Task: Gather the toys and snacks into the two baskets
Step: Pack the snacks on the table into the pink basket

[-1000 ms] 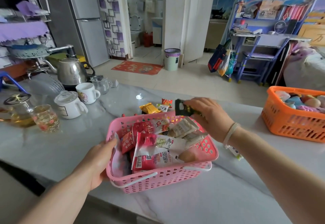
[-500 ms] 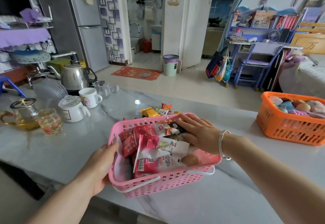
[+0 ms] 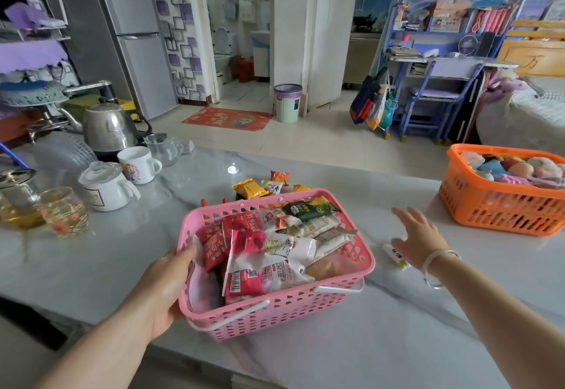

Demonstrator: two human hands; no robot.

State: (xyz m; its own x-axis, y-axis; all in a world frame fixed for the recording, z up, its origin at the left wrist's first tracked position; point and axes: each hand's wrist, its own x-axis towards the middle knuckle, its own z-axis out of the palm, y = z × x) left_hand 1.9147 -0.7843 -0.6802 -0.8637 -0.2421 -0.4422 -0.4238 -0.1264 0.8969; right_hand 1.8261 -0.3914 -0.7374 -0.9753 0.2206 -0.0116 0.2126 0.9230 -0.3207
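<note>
A pink basket (image 3: 275, 312) full of snack packets sits on the marble table near me. My left hand (image 3: 166, 289) grips its left rim. A dark green packet (image 3: 308, 207) lies on top at the basket's far side. My right hand (image 3: 417, 236) hovers open to the right of the basket, just above a small white packet (image 3: 394, 255) on the table. Behind the basket lie loose snacks: a yellow packet (image 3: 249, 188), a white one (image 3: 272, 187) and a red one (image 3: 279, 176). An orange basket (image 3: 501, 208) with soft toys stands at the far right.
At the left of the table stand a steel kettle (image 3: 108, 129), a white mug (image 3: 137, 164), a lidded white cup (image 3: 104, 185), a glass pitcher (image 3: 160, 148) and a flowered glass (image 3: 65, 211). The table's front edge runs just below the pink basket.
My right hand set the dark green packet into the pink basket, let go and moved out to the right over the white packet. My left hand stayed on the rim.
</note>
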